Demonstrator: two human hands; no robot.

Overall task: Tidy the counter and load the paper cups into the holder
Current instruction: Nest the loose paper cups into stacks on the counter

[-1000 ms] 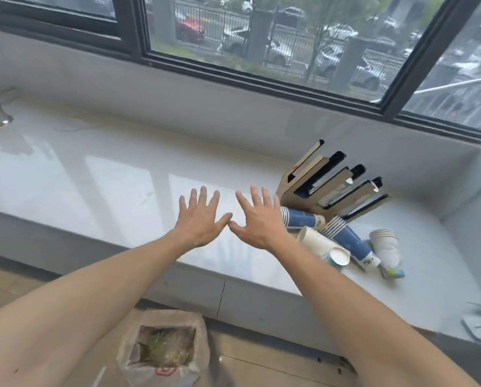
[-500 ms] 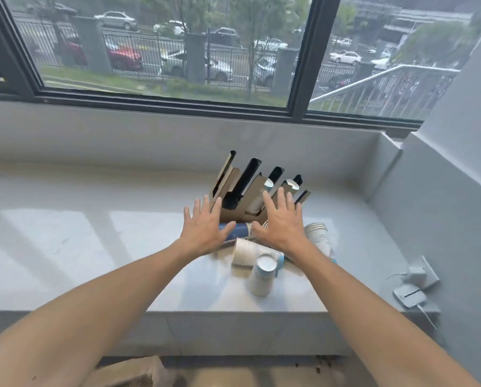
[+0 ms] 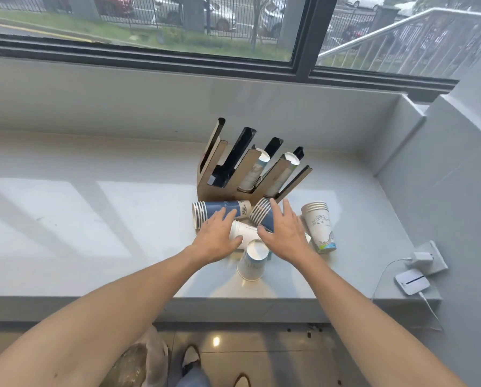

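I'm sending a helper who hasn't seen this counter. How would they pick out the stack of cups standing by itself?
Find the slotted cardboard holder under the window. To its right, beyond the right hand, stands a white cup stack. Unlike the blue stacks lying on their sides, it stands rim-up, apart from the pile.

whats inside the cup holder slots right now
The holder has white cup stacks in two right-hand slots: one near the middle, another beside it. The two left slots look dark and empty, though their bottoms are hidden by the front panels.
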